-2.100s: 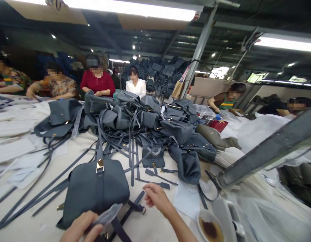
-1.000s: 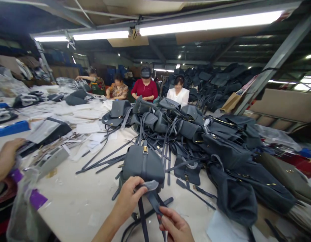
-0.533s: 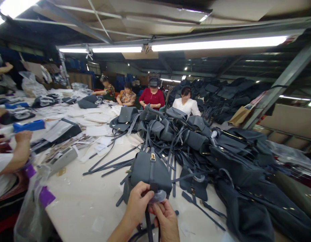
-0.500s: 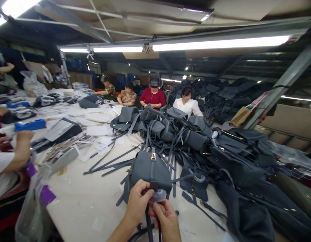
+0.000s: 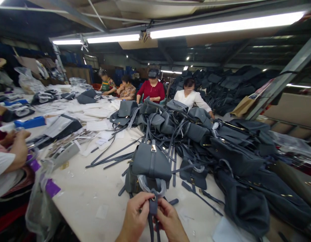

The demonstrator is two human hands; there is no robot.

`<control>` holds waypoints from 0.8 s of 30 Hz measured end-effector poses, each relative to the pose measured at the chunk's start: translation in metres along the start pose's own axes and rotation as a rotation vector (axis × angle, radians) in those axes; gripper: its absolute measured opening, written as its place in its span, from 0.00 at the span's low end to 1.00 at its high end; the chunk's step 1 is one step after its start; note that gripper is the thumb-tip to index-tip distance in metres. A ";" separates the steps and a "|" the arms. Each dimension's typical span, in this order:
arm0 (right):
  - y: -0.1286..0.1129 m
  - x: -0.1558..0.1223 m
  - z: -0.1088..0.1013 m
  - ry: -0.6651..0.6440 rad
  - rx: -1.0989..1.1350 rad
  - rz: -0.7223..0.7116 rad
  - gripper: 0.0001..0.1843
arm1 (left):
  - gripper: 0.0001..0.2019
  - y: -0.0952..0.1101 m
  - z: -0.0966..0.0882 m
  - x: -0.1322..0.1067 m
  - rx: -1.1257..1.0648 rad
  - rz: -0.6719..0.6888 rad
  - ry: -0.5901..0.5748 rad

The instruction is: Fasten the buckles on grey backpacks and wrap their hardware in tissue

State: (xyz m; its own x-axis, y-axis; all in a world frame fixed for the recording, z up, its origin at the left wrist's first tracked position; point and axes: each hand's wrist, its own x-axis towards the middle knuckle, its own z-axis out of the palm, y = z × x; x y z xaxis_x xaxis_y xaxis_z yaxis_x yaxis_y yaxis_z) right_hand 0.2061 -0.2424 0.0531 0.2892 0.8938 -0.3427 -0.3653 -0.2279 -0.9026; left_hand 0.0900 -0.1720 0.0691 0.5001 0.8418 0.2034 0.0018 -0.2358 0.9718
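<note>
A slate-grey leather handbag (image 5: 150,163) with a gold clasp stands on the pale table (image 5: 90,198) just in front of me. A grey strap (image 5: 153,206) hangs from its lower front, with clear film (image 5: 147,184) looped around its top. My left hand (image 5: 134,218) and my right hand (image 5: 168,222) meet at the bottom edge of the view. Both pinch the strap near a small metal ring, fingers closed around it.
A big heap of grey bags and loose straps (image 5: 208,141) fills the table's middle and right. Papers and a blue tool (image 5: 29,122) lie at left. A co-worker's arm (image 5: 14,151) rests at the left edge. Several people sit at the far end.
My hands have dropped lower and nearer to me along the strap. The clear film has slipped out of my fingers and hangs at the bag. The view has tilted slightly.
</note>
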 end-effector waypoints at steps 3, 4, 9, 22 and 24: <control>-0.005 -0.006 -0.001 -0.044 0.056 -0.018 0.26 | 0.08 0.006 0.002 0.006 -0.260 -0.275 0.039; -0.005 -0.007 -0.002 -0.042 0.063 -0.003 0.26 | 0.09 0.007 0.003 0.007 -0.356 -0.366 0.041; -0.009 -0.008 -0.005 0.082 0.022 0.021 0.24 | 0.18 0.004 0.002 0.005 -0.579 -0.659 -0.054; -0.022 0.001 0.003 0.127 -0.034 -0.081 0.19 | 0.09 -0.003 -0.002 0.001 -0.295 -0.690 -0.209; -0.022 0.000 0.001 0.125 -0.038 -0.086 0.19 | 0.09 -0.003 0.000 0.002 -0.272 -0.668 -0.205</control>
State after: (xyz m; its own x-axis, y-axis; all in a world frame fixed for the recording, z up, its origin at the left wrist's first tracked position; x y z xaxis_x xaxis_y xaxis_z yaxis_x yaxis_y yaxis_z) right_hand 0.2130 -0.2374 0.0732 0.4268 0.8561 -0.2915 -0.3013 -0.1693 -0.9384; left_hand 0.0913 -0.1697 0.0663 0.6187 0.6504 -0.4407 0.1604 0.4445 0.8813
